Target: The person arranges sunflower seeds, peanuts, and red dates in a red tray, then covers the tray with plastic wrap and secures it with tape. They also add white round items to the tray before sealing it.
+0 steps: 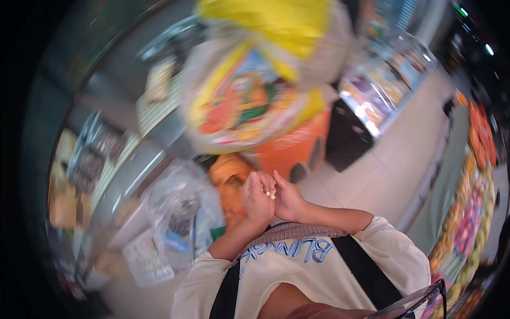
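Observation:
Several small pale pieces (271,194), too small to name surely, lie in the hollow between my cupped hands. My left hand (257,205) makes one side of the cup with its fingers pointing away from me. From the other side my right hand (291,201) meets it, with the thumb raised. Both hands are held in front of my checked apron (295,232). Just beyond them are an orange bag (229,179) and an orange container (291,149), blurred. The palms hide part of the pieces.
A large printed sack (223,137) with yellow parts stands ahead. To the left are a clear plastic bag (159,195) and shelves with transparent bins (89,151). A black box (350,135) and a display case (382,91) are at the right. Colourful packaged goods (464,215) line the far right.

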Demonstrator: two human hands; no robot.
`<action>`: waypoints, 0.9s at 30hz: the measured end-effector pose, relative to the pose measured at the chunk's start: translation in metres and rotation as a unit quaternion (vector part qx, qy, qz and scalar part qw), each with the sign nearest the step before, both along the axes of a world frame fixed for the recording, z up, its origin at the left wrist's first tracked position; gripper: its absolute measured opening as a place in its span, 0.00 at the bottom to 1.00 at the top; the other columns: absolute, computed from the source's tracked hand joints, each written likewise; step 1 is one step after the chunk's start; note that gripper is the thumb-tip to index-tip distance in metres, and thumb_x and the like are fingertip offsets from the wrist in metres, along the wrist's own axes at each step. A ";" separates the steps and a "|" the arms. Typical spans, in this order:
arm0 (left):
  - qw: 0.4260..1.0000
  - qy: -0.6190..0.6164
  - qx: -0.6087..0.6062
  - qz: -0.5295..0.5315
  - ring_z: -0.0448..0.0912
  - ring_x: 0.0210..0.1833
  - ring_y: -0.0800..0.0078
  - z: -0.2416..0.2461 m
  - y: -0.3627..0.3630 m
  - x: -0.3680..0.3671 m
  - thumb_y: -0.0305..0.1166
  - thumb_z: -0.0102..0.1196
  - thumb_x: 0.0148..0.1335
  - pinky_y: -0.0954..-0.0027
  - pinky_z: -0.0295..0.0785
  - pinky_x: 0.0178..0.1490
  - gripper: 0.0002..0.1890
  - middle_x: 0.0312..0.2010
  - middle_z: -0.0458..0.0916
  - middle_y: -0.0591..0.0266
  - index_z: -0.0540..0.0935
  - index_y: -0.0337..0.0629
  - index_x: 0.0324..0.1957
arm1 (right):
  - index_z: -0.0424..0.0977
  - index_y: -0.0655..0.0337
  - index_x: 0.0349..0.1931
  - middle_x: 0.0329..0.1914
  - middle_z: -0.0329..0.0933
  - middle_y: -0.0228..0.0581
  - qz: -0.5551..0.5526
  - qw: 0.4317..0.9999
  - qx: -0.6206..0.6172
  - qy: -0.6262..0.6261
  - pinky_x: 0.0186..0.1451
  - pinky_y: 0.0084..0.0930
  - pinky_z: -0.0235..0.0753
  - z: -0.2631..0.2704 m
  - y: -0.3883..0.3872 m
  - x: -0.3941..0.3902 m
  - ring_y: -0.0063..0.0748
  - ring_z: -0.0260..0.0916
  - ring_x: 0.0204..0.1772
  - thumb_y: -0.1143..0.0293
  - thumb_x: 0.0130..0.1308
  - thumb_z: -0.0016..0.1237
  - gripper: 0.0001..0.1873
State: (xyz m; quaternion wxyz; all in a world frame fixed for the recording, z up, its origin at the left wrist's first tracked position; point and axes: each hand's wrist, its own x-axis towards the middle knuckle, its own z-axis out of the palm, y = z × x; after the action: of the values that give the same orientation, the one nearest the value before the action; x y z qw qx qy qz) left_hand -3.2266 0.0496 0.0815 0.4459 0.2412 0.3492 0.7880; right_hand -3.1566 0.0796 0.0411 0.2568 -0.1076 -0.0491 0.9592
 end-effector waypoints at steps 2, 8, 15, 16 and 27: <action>0.997 0.001 0.042 -0.067 0.58 0.19 0.77 -0.006 0.034 0.079 0.38 0.32 0.68 0.75 0.58 0.26 0.21 0.14 0.59 0.66 0.60 0.43 0.17 | 0.66 0.59 0.34 0.43 0.71 0.37 -0.092 0.995 -0.037 -0.032 0.60 0.30 0.60 0.001 0.024 0.075 0.34 0.65 0.51 0.56 0.68 0.28 0.17; 0.866 -0.265 -0.125 -0.404 0.53 0.14 0.81 0.004 0.112 0.254 0.41 0.34 0.67 0.77 0.51 0.20 0.18 0.11 0.54 0.71 0.64 0.48 0.20 | 0.66 0.67 0.46 0.43 0.70 0.45 -0.372 0.924 -0.062 -0.059 0.57 0.31 0.65 0.008 0.044 0.285 0.36 0.67 0.48 0.62 0.68 0.29 0.18; 0.684 -0.428 -0.215 -0.551 0.69 0.38 0.67 -0.016 0.186 0.360 0.37 0.35 0.66 0.68 0.65 0.42 0.13 0.34 0.71 0.58 0.71 0.39 0.37 | 0.64 0.70 0.47 0.43 0.70 0.49 -0.481 0.859 -0.134 -0.113 0.46 0.30 0.74 -0.026 0.058 0.425 0.40 0.71 0.43 0.66 0.66 0.33 0.16; 0.694 -0.418 -0.242 -0.533 0.68 0.46 0.63 -0.005 0.193 0.373 0.37 0.35 0.66 0.64 0.63 0.50 0.14 0.42 0.71 0.55 0.71 0.38 0.41 | 0.63 0.69 0.48 0.45 0.70 0.49 -0.489 0.856 -0.135 -0.103 0.49 0.32 0.73 -0.036 0.057 0.444 0.41 0.70 0.46 0.65 0.67 0.33 0.17; 0.591 -0.397 -0.205 -0.671 0.46 0.68 0.59 0.016 0.350 0.521 0.44 0.29 0.66 0.56 0.42 0.68 0.26 0.65 0.50 0.54 0.58 0.40 0.61 | 0.53 0.63 0.60 0.64 0.53 0.48 -0.681 0.731 0.023 0.029 0.67 0.41 0.52 0.022 0.138 0.611 0.46 0.45 0.68 0.53 0.67 0.28 0.28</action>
State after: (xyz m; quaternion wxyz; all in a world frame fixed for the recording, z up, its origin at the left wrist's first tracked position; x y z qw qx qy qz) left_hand -2.7053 0.3993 0.0973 0.9809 -0.0270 0.0293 0.1906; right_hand -2.5454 0.2179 0.0633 0.8452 -0.0784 0.0230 0.5282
